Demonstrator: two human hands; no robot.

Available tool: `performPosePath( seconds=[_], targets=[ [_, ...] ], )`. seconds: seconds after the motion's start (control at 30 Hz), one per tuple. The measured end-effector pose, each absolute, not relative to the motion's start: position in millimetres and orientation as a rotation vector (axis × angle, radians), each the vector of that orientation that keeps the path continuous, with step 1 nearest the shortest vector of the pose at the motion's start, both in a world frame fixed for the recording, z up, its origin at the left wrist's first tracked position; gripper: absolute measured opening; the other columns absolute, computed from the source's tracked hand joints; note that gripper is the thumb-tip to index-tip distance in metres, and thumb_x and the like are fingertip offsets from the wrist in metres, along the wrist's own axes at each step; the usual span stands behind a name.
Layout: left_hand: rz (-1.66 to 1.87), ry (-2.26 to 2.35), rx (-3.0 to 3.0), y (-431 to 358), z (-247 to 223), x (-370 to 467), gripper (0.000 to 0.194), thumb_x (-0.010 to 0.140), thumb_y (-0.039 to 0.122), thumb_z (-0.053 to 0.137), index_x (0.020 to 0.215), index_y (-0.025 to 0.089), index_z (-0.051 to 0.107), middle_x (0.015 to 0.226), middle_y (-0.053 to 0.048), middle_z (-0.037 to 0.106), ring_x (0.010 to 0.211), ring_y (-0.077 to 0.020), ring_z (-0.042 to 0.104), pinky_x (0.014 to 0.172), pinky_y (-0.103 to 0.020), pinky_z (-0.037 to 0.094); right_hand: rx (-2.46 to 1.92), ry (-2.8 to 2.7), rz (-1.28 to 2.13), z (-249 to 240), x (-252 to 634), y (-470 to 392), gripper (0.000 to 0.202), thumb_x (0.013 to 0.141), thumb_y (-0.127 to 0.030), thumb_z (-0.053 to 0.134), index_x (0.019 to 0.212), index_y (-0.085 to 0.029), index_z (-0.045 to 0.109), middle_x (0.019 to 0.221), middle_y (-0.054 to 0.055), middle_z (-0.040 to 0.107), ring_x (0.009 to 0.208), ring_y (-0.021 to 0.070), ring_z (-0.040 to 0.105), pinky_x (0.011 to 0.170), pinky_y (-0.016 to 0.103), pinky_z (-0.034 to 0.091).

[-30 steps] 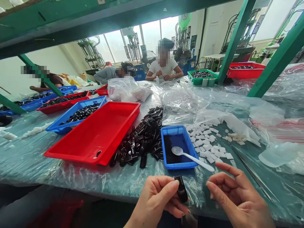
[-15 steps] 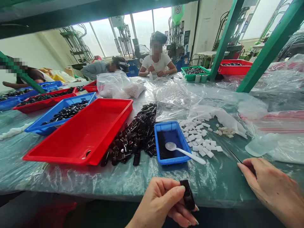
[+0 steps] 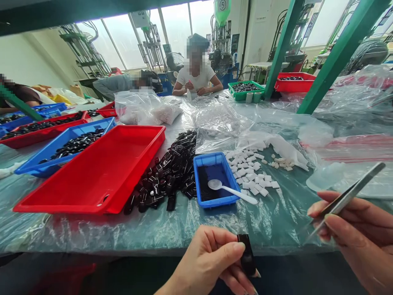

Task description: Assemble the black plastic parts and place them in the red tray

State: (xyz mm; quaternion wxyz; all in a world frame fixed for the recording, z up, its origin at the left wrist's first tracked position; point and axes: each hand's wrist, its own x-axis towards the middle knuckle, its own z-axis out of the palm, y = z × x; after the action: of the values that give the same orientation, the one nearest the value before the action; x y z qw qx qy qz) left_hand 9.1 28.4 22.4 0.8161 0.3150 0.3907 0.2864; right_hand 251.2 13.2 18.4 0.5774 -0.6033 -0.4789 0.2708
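Between the thumb and fingers of my left hand [image 3: 211, 260] is a small glossy black plastic piece [image 3: 246, 255], held at the table's front edge. On the right, my right hand [image 3: 353, 229] is closed on metal tweezers [image 3: 356, 188]; their tips point down and left and are smeared by motion. Ahead of my left hand stands a small blue tray [image 3: 215, 200] with dark contents and a white plastic spoon [image 3: 233, 191] lying across it. White square pads [image 3: 258, 182] are scattered beside that tray. A heap of black pieces [image 3: 172, 168] lies to its left.
A large red tray [image 3: 101, 172] stands left of the heap, with a blue tray [image 3: 30, 166] of black pieces behind it. Clear plastic bags [image 3: 353, 149] lie at the right. A co-worker [image 3: 196, 78] sits across the table. A green post [image 3: 337, 61] slants upward at the right.
My right hand has lifted the tweezers off the table and turned them, so their tips now point toward my left hand. The black piece stays in my left hand. The view has shifted slightly.
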Motion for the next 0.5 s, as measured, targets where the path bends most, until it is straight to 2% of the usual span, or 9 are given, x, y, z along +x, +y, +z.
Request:
performPosePath(
  seconds=[0.07, 0.13, 0.27, 0.4, 0.5],
  targets=[
    [0.579, 0.843, 0.697, 28.8, 24.8, 10.7, 0.039, 0.068, 0.044, 0.079, 0.068, 0.005, 0.074, 0.066, -0.011, 0.075, 0.048, -0.0122, 0.070, 0.040, -0.011, 0.051, -1.207, -1.060, 0.848, 27.3, 237.1, 18.0, 0.022, 0.073, -0.038, 0.076, 0.092, -0.028, 0.069, 0.077, 0.002, 0.071, 0.056, 0.0152, 0.063, 0.050, 0.023, 0.054],
    [0.559, 0.853, 0.718, 28.7, 26.4, 11.5, 0.041, 0.066, 0.046, 0.079, 0.068, 0.005, 0.073, 0.064, -0.011, 0.074, 0.047, -0.0120, 0.069, 0.039, -0.011, 0.050, -1.126, -1.006, 1.001, 34.2, 222.5, 23.6, 0.021, 0.070, -0.036, 0.079, 0.086, -0.025, 0.070, 0.075, 0.004, 0.072, 0.059, 0.0153, 0.064, 0.053, 0.021, 0.055],
    [0.516, 0.839, 0.756, 26.7, 28.2, 11.8, 0.041, 0.067, 0.046, 0.077, 0.063, 0.007, 0.069, 0.057, -0.008, 0.070, 0.046, -0.0110, 0.067, 0.040, -0.012, 0.050, -1.141, -0.889, 1.114, 40.2, 199.1, 28.5, 0.026, 0.070, -0.036, 0.080, 0.088, -0.023, 0.067, 0.070, 0.002, 0.071, 0.062, 0.0118, 0.060, 0.058, 0.017, 0.051],
    [0.494, 0.872, 0.770, 25.4, 30.7, 12.9, 0.042, 0.064, 0.048, 0.079, 0.061, 0.009, 0.066, 0.047, -0.004, 0.064, 0.044, -0.0122, 0.067, 0.040, -0.013, 0.051, -1.174, -0.956, 1.158, 42.1, 192.7, 28.5, 0.027, 0.073, -0.038, 0.077, 0.089, -0.021, 0.064, 0.068, 0.003, 0.069, 0.063, 0.0145, 0.060, 0.058, 0.022, 0.049],
    [0.482, 0.879, 0.767, 26.2, 32.9, 14.7, 0.043, 0.061, 0.049, 0.081, 0.060, 0.009, 0.066, 0.048, -0.005, 0.065, 0.043, -0.0116, 0.066, 0.040, -0.013, 0.051, -1.171, -0.996, 1.251, 44.3, 193.7, 29.7, 0.026, 0.073, -0.037, 0.076, 0.087, -0.020, 0.063, 0.066, 0.002, 0.068, 0.058, 0.0130, 0.058, 0.055, 0.022, 0.046]
  ],
)
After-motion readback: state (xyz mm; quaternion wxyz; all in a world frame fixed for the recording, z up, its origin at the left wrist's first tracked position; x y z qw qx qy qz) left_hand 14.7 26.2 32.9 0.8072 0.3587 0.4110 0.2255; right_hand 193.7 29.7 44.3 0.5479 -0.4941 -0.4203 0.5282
